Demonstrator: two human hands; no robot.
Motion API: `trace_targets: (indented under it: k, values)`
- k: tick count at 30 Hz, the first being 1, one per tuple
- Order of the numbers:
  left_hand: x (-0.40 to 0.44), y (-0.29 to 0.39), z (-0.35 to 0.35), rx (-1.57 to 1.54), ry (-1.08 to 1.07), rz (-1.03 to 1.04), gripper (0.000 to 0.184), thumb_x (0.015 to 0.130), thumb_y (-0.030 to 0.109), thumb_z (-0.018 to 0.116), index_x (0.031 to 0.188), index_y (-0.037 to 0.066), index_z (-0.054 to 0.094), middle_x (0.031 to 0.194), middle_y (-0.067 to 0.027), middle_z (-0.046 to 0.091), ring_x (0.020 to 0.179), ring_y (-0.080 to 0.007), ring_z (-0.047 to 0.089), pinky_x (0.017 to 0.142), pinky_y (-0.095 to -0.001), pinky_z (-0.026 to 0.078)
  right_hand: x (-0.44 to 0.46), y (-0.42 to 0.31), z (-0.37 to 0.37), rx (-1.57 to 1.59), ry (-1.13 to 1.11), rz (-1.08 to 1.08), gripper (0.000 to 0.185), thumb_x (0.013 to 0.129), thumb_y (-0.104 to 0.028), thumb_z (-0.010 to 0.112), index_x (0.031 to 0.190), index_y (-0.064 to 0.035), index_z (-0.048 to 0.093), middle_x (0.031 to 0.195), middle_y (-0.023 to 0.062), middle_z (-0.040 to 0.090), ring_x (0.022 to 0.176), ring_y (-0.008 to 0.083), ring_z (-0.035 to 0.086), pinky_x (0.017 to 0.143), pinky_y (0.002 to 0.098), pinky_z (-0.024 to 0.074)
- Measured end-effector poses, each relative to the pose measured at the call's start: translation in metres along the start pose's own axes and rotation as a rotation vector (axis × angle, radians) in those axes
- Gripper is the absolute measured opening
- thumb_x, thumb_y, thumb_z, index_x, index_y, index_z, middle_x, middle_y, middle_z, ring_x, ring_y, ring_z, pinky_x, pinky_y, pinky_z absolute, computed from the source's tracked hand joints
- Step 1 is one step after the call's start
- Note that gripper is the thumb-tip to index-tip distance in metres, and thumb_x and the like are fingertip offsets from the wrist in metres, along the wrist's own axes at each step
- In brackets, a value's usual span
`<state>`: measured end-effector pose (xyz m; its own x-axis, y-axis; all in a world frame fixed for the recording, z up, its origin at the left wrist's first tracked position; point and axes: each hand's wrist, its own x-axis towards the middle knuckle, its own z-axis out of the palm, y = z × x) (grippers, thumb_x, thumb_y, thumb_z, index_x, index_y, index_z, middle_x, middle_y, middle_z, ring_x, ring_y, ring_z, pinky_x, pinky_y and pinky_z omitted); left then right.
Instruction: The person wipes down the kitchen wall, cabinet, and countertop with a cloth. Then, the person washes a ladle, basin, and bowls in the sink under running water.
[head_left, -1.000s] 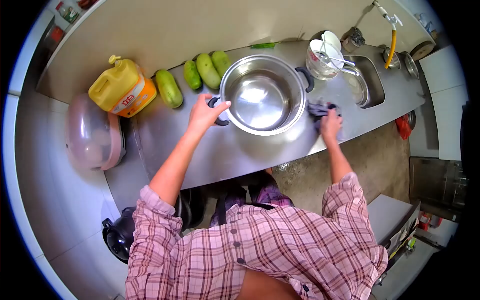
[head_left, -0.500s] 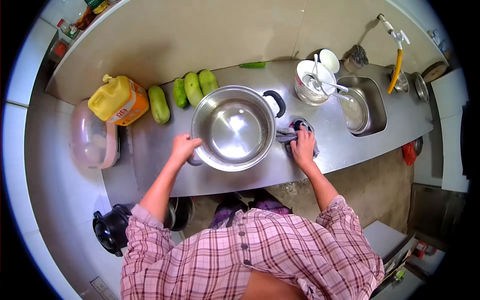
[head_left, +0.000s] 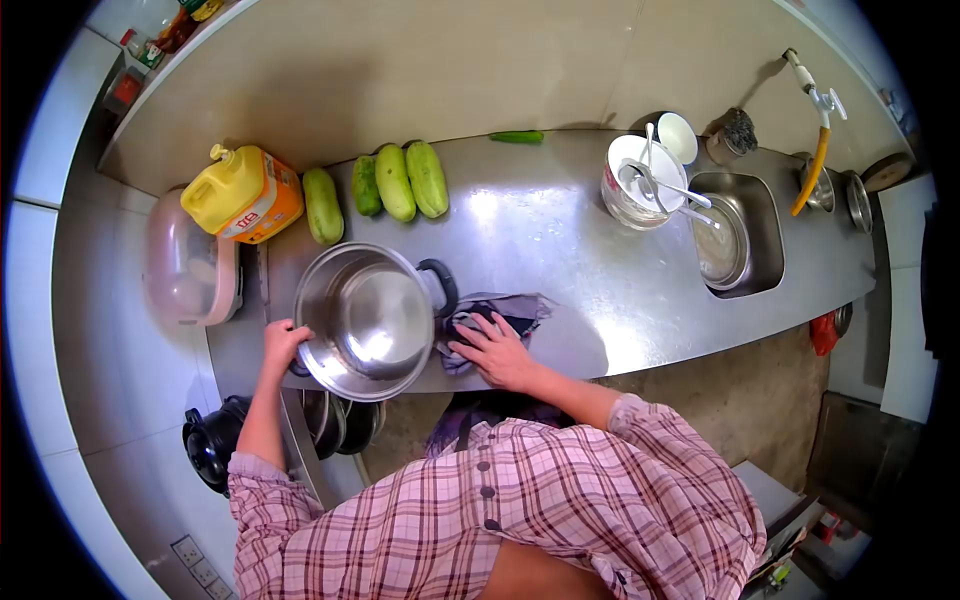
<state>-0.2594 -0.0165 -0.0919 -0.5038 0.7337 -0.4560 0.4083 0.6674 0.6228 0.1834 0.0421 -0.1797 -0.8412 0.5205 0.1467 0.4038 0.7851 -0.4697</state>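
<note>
My left hand is closed on the left side handle of a large stainless steel pot, which has nothing visible in it. The pot sits near the front edge of the steel counter, its black right handle uncovered. Just right of it, my right hand lies with spread fingers on a crumpled grey and dark cloth, pressing it to the counter. Part of the cloth is hidden under the palm.
Several pale green gourds lie at the back left beside a yellow jug. Stacked bowls with spoons stand left of the sink, which holds a metal basin. A yellow hose hangs from the tap. One green vegetable lies by the wall.
The pot has moved left and toward the front edge with my left hand. My right hand has moved left with the cloth, its fingers now more spread, and the cloth lies more spread out.
</note>
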Motion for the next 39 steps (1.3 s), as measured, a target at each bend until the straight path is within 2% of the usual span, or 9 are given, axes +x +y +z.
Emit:
trace_targets:
  k: [9, 14, 19, 21, 23, 27, 32, 35, 39]
  values:
    - [0.024, -0.017, -0.077, 0.191, 0.020, -0.071, 0.019, 0.064, 0.017, 0.073, 0.061, 0.000, 0.064, 0.052, -0.0027, 0.056, 0.042, -0.0148, 0.052, 0.041, -0.0322, 0.038, 0.080, 0.111, -0.023, -0.257, 0.109, 0.265, 0.060, 0.077, -0.025, 0.065, 0.136, -0.0243, 0.052, 0.144, 0.0088, 0.046, 0.132, 0.0372, 0.041, 0.108, 0.0600, 0.0259]
    - [0.046, 0.007, -0.115, 0.126, -0.388, -0.121, 0.036, 0.070, 0.023, 0.076, 0.096, 0.001, 0.064, 0.077, -0.0023, 0.061, 0.066, -0.0134, 0.058, 0.060, -0.0295, 0.047, 0.123, 0.158, -0.044, -0.371, 0.278, 0.768, 0.055, 0.084, -0.022, 0.059, 0.138, -0.0216, 0.050, 0.147, 0.0102, 0.043, 0.130, 0.0396, 0.040, 0.104, 0.0597, 0.0294]
    - [0.087, 0.070, -0.128, 0.486, -0.187, 0.152, 0.026, 0.083, 0.017, 0.065, 0.102, 0.002, 0.060, 0.090, -0.0093, 0.066, 0.078, -0.0218, 0.062, 0.071, -0.0356, 0.051, 0.146, 0.120, -0.025, -0.442, 0.297, 0.710, 0.050, 0.081, -0.016, 0.057, 0.130, -0.0163, 0.057, 0.140, 0.0148, 0.048, 0.119, 0.0436, 0.047, 0.094, 0.0565, 0.0364]
    - [0.078, 0.158, -0.084, 0.543, 0.039, 0.367, 0.032, 0.086, 0.019, 0.063, 0.111, -0.001, 0.059, 0.100, -0.0174, 0.068, 0.089, -0.0298, 0.066, 0.080, -0.0382, 0.052, 0.139, 0.100, -0.021, -0.351, 0.282, 0.499, 0.048, 0.078, -0.015, 0.061, 0.126, -0.0172, 0.060, 0.139, 0.0140, 0.048, 0.116, 0.0429, 0.047, 0.093, 0.0553, 0.0373]
    - [0.100, 0.197, -0.035, 0.394, -0.079, 0.581, 0.043, 0.086, 0.023, 0.064, 0.125, 0.004, 0.059, 0.117, -0.0209, 0.064, 0.110, -0.0356, 0.061, 0.095, -0.0416, 0.048, 0.133, 0.088, -0.027, -0.233, 0.233, 0.405, 0.049, 0.077, -0.014, 0.062, 0.125, -0.0180, 0.061, 0.137, 0.0136, 0.050, 0.116, 0.0424, 0.047, 0.094, 0.0537, 0.0375]
    - [0.142, 0.256, 0.076, 0.711, -0.194, 0.975, 0.060, 0.088, 0.039, 0.065, 0.141, 0.018, 0.048, 0.149, -0.0128, 0.042, 0.142, -0.0348, 0.030, 0.115, -0.0535, 0.024, 0.129, 0.105, -0.032, -0.019, 0.358, 0.458, 0.045, 0.076, -0.014, 0.064, 0.122, -0.0182, 0.064, 0.132, 0.0148, 0.057, 0.114, 0.0415, 0.048, 0.096, 0.0500, 0.0381]
    - [0.199, 0.268, 0.169, 0.818, -0.283, 1.219, 0.058, 0.089, 0.051, 0.059, 0.140, 0.025, 0.050, 0.150, -0.0060, 0.040, 0.145, -0.0350, 0.020, 0.113, -0.0676, 0.014, 0.151, 0.151, -0.022, 0.221, 0.809, 0.820, 0.038, 0.082, -0.019, 0.065, 0.120, -0.0151, 0.064, 0.130, 0.0146, 0.058, 0.114, 0.0412, 0.049, 0.097, 0.0505, 0.0384]
    - [0.197, 0.272, 0.171, 0.973, -0.389, 0.973, 0.057, 0.088, 0.056, 0.057, 0.135, 0.024, 0.054, 0.146, -0.0067, 0.043, 0.143, -0.0364, 0.024, 0.108, -0.0734, 0.015, 0.168, 0.149, -0.036, 0.002, 0.566, 0.838, 0.037, 0.082, -0.022, 0.067, 0.119, -0.0162, 0.065, 0.133, 0.0149, 0.056, 0.115, 0.0419, 0.048, 0.098, 0.0515, 0.0378]
    - [0.195, 0.249, 0.158, 0.908, -0.348, 1.124, 0.055, 0.087, 0.057, 0.056, 0.128, 0.021, 0.058, 0.143, -0.0078, 0.045, 0.140, -0.0374, 0.028, 0.104, -0.0770, 0.017, 0.167, 0.138, -0.036, -0.264, 0.378, 0.670, 0.035, 0.080, -0.023, 0.069, 0.114, -0.0178, 0.067, 0.137, 0.0126, 0.052, 0.115, 0.0434, 0.047, 0.095, 0.0551, 0.0376]
